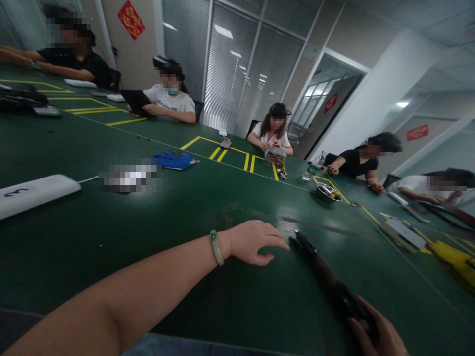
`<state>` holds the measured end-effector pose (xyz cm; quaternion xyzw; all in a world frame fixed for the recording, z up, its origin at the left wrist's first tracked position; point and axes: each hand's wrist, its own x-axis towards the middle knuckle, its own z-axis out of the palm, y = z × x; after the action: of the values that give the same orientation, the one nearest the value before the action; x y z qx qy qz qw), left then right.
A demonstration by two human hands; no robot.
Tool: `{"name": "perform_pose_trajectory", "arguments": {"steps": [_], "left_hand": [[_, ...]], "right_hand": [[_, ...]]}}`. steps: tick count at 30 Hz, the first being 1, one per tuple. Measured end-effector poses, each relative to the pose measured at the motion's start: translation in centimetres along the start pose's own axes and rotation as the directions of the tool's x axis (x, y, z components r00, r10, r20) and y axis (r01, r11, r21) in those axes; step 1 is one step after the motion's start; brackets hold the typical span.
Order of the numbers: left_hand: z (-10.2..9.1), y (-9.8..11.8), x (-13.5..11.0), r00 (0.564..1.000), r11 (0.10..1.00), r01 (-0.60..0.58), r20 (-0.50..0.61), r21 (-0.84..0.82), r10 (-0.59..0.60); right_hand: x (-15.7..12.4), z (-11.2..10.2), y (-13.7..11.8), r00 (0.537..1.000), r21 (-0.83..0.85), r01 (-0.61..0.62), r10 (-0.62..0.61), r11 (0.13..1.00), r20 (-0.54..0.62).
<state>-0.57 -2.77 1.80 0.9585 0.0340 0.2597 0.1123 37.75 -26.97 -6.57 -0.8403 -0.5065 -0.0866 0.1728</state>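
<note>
Long black object (pixel 328 277), slim, rod-like, dull brownish mid-section, partly blurred. Slants over green counter (pixel 166 207), right of centre, near end right, narrower far end left. Near end in right-hand grip (pixel 382 331); can't tell if far end touches down.

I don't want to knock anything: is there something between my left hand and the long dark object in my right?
Nothing visible is in the way. Your left hand is just beside the far tip of the long dark object, with green tabletop showing in the gap. Your right hand holds its near end.
</note>
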Motion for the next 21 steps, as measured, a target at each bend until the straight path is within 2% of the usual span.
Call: {"name": "perform_pose_trajectory", "arguments": {"steps": [2,6,8,10,12,15,18,21], "left_hand": [[0.0,0.5,0.2,0.999,0.999,-0.044,0.005,0.013,0.044],[0.5,0.4,0.0,0.996,0.995,-0.06,0.078,0.076,0.054],[0.6,-0.2,-0.4,0.992,0.995,-0.029,0.125,0.098,0.016],[0.6,-0.9,-0.7,0.987,0.992,0.026,0.153,0.123,-0.045],[0.4,-1.6,-1.0,0.987,0.986,0.062,0.14,0.155,-0.084],[0.2,-2.2,-1.1,0.989,0.982,0.071,0.112,0.177,-0.092],[0.1,-2.3,-1.0,0.988,0.983,0.087,0.114,0.164,-0.106],[0.1,-2.2,-0.9,0.986,0.985,0.101,0.121,0.142,-0.118]], "right_hand": [[-1.2,0.2,-6.3,0.994,0.035,0.082,-0.084,0.996,0.067],[-2.1,0.6,-17.3,0.982,0.1,0.161,-0.17,0.982,0.086],[-1.7,0.9,-20.9,0.962,0.17,0.222,-0.244,0.96,0.124],[-0.9,1.0,-23.1,0.942,0.233,0.258,-0.298,0.937,0.154],[-0.2,0.8,-24.0,0.934,0.275,0.279,-0.327,0.92,0.143],[-0.1,-0.1,-23.2,0.944,0.236,0.322,-0.331,0.917,0.0],[-1.6,-1.5,-20.1,0.942,0.184,0.3,-0.26,0.936,-0.213],[-4.9,-2.0,-15.2,0.91,0.192,0.156,-0.065,0.969,-0.409]]}}
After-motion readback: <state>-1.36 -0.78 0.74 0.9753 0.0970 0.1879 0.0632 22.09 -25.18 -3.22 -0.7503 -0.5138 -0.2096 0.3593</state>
